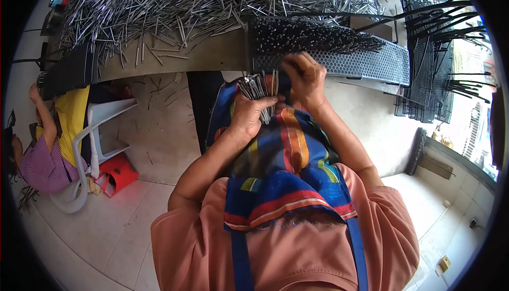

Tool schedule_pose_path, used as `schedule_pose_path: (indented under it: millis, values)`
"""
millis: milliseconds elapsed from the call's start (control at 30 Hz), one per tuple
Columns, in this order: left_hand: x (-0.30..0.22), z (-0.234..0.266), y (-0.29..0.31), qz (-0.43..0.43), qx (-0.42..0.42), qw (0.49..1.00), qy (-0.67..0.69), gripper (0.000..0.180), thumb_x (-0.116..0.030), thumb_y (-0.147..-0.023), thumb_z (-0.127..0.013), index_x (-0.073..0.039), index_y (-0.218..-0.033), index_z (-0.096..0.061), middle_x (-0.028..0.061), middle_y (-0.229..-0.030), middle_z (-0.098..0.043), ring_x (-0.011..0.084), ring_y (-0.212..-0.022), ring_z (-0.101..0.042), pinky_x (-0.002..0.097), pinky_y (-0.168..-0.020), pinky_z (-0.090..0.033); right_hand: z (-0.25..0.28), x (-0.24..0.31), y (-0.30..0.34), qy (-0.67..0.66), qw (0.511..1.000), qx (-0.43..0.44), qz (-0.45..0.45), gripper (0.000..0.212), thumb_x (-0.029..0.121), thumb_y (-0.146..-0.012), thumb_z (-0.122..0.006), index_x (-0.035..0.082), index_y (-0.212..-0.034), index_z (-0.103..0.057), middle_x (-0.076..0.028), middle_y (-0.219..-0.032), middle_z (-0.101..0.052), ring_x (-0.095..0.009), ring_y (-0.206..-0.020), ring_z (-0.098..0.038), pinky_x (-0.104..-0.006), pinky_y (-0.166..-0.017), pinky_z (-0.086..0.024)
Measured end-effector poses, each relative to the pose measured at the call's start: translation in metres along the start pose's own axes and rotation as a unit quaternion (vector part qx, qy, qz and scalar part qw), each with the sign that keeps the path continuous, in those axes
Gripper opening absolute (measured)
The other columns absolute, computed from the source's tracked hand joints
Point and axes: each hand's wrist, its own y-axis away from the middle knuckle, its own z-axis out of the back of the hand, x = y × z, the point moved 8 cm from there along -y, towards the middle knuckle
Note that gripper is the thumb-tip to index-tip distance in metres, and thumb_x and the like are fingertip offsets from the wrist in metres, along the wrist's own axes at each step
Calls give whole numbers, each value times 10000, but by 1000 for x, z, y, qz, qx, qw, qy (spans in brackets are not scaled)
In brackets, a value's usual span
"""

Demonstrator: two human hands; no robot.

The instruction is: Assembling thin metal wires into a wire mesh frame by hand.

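Head view: left hand [247, 114] closed around a bundle of thin metal rods [253, 87], held over the striped apron [297, 142], near the tabletop's [212, 55] front edge. Right hand [308, 76] beside the bundle, near the perforated tray [389, 64], fingers curled (blurred; cannot tell whether they pinch anything). Dark rods [307, 36] crowd the tray; loose rods [175, 4] heap the tabletop.

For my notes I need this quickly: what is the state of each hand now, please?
Left hand: closed around a bundle of thin metal rods.
Right hand: fingers bent, slightly blurred; whether it holds anything cannot be told.
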Motion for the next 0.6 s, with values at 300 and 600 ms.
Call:
schedule_pose_path:
  millis: [300, 600]
  values:
    - [5, 2, -8, -41, -16, 999, 12, 259, 87, -814, -624, -13, -1052, -642, 84, -899, -698, 206, -741, -699, 338, -670, -605, -17, -45, 36, -326, 855, 127, -383, 35, 26, -829, -709, 11, -835, -678, 26, -673, -614, -23, -576, -518, -180, -504, -382]
    - [6, 1, 4, -34, -25, 994, -97, 180, 90, -800, -598, 45, -966, -652, 145, -844, -704, 241, -721, -704, 337, -665, -598, 16, -19, -15, -165, 984, -66, -8, 115, -49, -769, -720, -6, -875, -705, -25, -815, -631, -75, -697, -566, -210, -600, -432]
